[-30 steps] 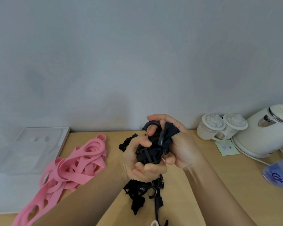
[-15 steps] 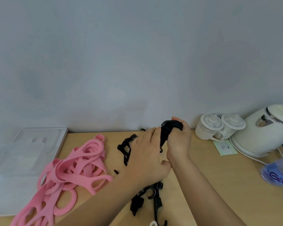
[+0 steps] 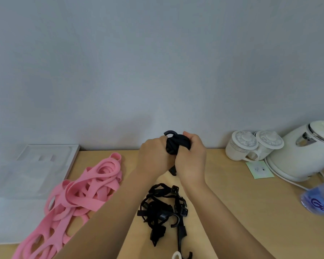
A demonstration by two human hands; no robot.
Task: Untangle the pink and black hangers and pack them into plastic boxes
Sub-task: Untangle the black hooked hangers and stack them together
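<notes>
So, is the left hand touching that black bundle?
Touching. The head view shows the left hand gripping the black bundle, fingers curled against its side.

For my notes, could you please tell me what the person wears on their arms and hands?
Both the left hand and right hand are bare: no gloves, rings or watch visible. Both forearms are bare too, with no sleeve in view.
</notes>
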